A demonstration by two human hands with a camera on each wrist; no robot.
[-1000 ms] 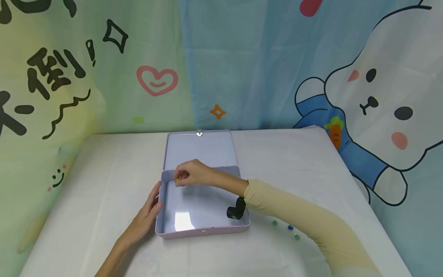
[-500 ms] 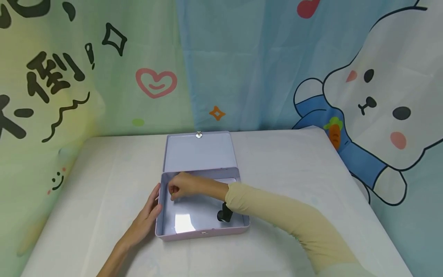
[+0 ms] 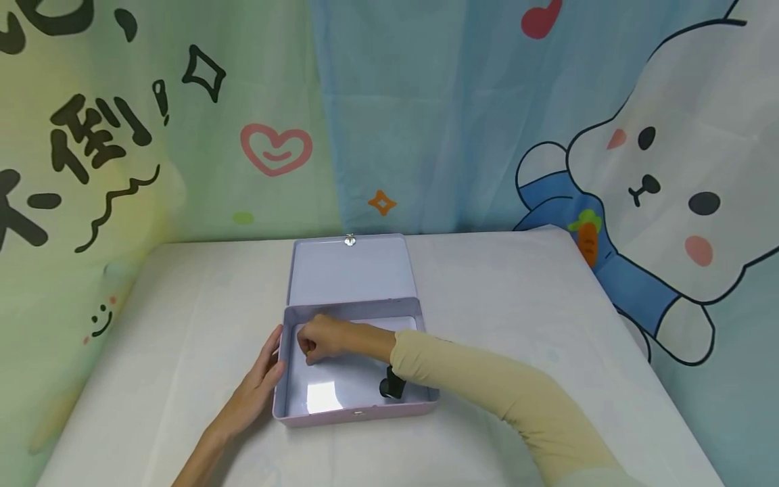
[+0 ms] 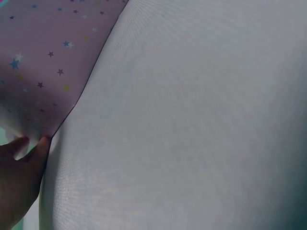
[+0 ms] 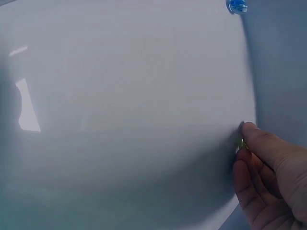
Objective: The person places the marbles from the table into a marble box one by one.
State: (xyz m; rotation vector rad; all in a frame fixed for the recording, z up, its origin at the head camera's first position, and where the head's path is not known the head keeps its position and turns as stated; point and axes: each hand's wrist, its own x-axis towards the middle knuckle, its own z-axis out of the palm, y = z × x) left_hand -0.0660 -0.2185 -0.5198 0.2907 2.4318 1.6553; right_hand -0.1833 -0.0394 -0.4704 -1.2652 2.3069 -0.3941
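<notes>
A pale lilac metal box lies on the white table with its lid folded back. My left hand rests along the box's left wall, fingers extended; the left wrist view has its fingertips against the star-printed outside. Down in the box's left part, my right hand pinches a small yellow-green glass marble between thumb and fingers, close to the floor. Most of that marble is hidden by the fingers. In the right wrist view a blue marble sits by the box wall.
A black wrist camera hangs under the right wrist, over the box floor. The right sleeve crosses the box's right wall. A printed curtain stands behind the table.
My right hand has lowered into the box, toward me, with the marble. The sleeve now covers the spot where green and blue marbles showed on the table. The left hand stays put.
</notes>
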